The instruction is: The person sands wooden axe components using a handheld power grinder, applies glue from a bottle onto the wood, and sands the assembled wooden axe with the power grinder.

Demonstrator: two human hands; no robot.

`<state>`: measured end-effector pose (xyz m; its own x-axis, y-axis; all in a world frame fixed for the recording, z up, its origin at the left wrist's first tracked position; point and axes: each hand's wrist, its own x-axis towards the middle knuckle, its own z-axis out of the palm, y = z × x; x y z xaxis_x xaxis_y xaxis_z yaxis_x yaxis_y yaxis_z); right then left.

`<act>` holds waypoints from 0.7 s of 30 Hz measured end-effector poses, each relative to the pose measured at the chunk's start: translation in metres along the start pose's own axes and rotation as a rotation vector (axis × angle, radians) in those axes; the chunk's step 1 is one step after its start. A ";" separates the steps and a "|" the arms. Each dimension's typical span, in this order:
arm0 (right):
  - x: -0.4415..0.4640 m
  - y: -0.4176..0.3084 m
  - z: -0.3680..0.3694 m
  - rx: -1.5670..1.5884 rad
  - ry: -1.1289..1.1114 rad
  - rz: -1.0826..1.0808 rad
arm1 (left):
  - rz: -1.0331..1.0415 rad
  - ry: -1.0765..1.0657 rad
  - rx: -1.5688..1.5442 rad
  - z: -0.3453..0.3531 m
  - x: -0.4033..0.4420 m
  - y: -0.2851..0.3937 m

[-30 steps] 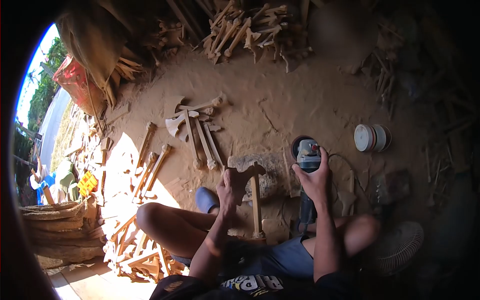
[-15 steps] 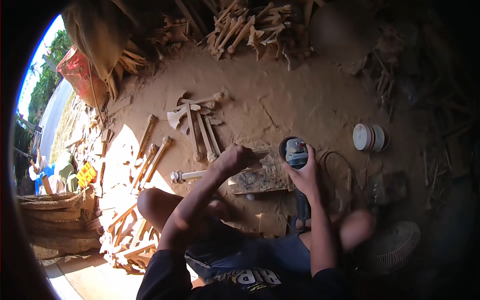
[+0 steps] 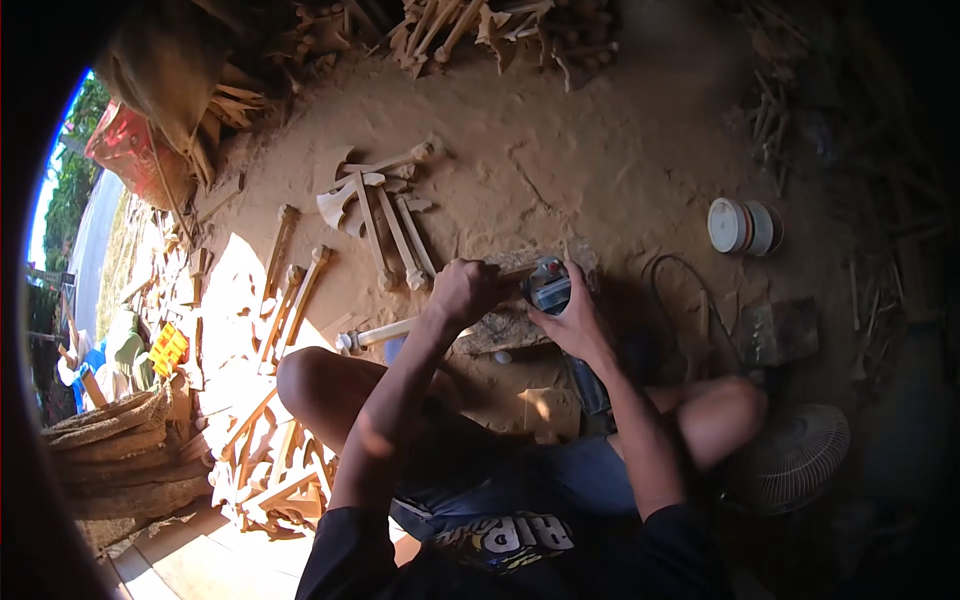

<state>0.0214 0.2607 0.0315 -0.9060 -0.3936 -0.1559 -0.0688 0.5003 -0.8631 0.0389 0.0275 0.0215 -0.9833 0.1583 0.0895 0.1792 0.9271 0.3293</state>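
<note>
My left hand (image 3: 467, 291) is closed round the head of a carved wooden piece, whose long pale handle (image 3: 388, 332) points left. A dark part of the piece sticks out to the right of my fist, towards the grinder. In my right hand (image 3: 578, 318) is an angle grinder (image 3: 550, 285), gripped near its head, with its body slanting down towards my lap. The grinder's head is close to the wooden piece; whether they touch cannot be made out. Beneath both lies a rough wood block (image 3: 513, 331).
Axe-shaped wooden pieces (image 3: 390, 222) lie on the dirt floor ahead, with more in piles at the left and far edge. A white round container (image 3: 730, 226) stands at right, above a fan (image 3: 797, 462). A cable (image 3: 655, 275) loops right of the grinder.
My left hand has turned the wooden piece from upright to sideways, its handle now pointing left. My right hand has brought the grinder left, close to the piece. The view has shifted slightly.
</note>
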 end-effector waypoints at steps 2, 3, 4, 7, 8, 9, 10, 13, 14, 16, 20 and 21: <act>0.000 -0.011 -0.005 -0.016 -0.075 0.103 | 0.001 -0.008 0.018 0.004 0.000 0.002; 0.000 -0.005 -0.002 -0.037 -0.051 0.071 | -0.005 -0.009 0.007 -0.001 0.000 0.007; 0.000 0.004 0.003 -0.056 -0.027 0.038 | -0.011 -0.009 -0.001 -0.004 0.000 0.009; -0.001 0.006 0.007 -0.016 -0.009 -0.015 | 0.029 0.036 -0.045 0.001 0.000 0.007; -0.001 0.005 0.006 0.011 -0.011 -0.026 | 0.010 0.025 -0.063 0.003 -0.001 0.009; 0.000 0.010 0.007 0.001 -0.005 -0.024 | -0.011 0.015 -0.079 -0.010 -0.002 0.020; 0.001 0.016 0.009 -0.007 0.001 -0.022 | -0.032 0.004 -0.093 -0.017 -0.002 0.026; 0.000 0.015 0.009 0.012 0.015 -0.002 | -0.076 0.024 -0.137 -0.012 0.001 0.023; 0.000 0.012 0.006 0.025 0.021 0.008 | -0.095 0.014 -0.128 -0.010 0.002 0.022; -0.001 0.010 0.003 -0.052 0.012 0.005 | -0.135 -0.007 -0.108 -0.010 0.005 0.022; 0.000 0.010 0.005 -0.125 -0.016 0.043 | -0.094 -0.012 -0.095 -0.012 0.010 0.022; -0.001 0.007 0.005 -0.112 -0.014 0.057 | -0.102 -0.014 -0.094 -0.013 0.011 0.022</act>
<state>0.0238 0.2607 0.0236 -0.9038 -0.3726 -0.2104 -0.0647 0.6050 -0.7936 0.0324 0.0455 0.0422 -0.9968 0.0698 0.0384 0.0795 0.9028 0.4227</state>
